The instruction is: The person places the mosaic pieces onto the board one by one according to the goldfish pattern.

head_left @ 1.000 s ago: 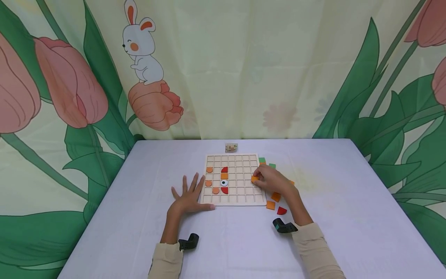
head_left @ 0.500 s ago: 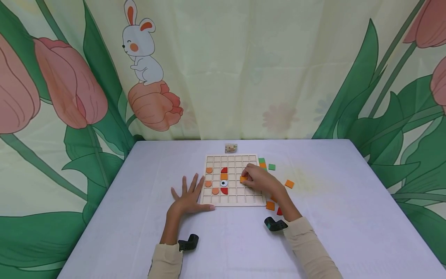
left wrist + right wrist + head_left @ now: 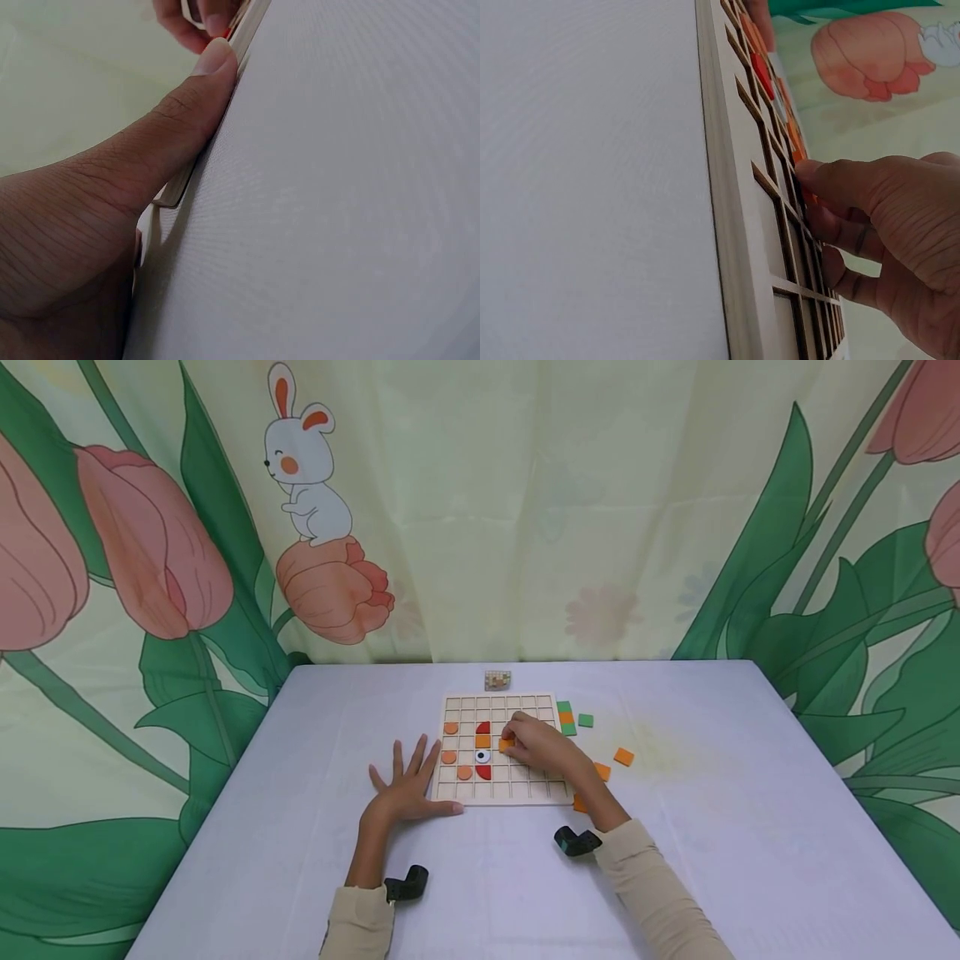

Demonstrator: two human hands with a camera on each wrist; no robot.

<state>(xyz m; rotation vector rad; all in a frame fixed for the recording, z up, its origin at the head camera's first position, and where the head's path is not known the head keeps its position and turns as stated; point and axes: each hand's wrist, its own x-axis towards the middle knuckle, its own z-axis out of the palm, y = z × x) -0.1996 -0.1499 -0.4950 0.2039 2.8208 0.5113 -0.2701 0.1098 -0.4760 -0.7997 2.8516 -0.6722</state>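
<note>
A wooden grid board [image 3: 532, 789] lies flat on the table. My left hand [image 3: 405, 793] rests at its left side with fingers spread, the thumb along the near edge. Over the board's middle, my right hand [image 3: 542, 745] pinches an orange square tile [image 3: 506, 746] between thumb and fingers. Just left of that tile sit another orange square [image 3: 483, 741], a round eye piece [image 3: 482, 757] and two red quarter-circle pieces [image 3: 483, 727]. Several orange discs [image 3: 448, 757] lie in cells near the left edge. In the right wrist view, the right fingertips [image 3: 810, 171] touch the grid.
Green and orange tiles [image 3: 566, 718] lie along the board's right edge. A green square [image 3: 586, 721] and several loose orange squares [image 3: 624, 757] are farther right. Behind the board is a small patterned card [image 3: 497, 681]. A printed curtain [image 3: 480, 527] hangs beyond the table.
My right hand has moved left across the board with the orange tile, from near the right edge to the middle. The left hand has stayed in place.
</note>
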